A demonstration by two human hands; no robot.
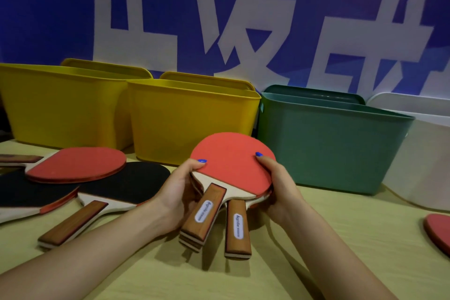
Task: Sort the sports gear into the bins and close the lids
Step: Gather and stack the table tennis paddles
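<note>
You clamp a fanned stack of paddles [232, 165] between your left hand [181, 192] and right hand [276, 186], thumbs pinching the red top face, squaring them above the table before 4 open bins [192, 119].

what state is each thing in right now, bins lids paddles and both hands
left hand: grips held paddles
right hand: grips held paddles
held paddles: stacked, off table
table paddles: lying overlapped
yellow bins: open
green bin: open
white bin: open
lids: standing behind bins
</note>
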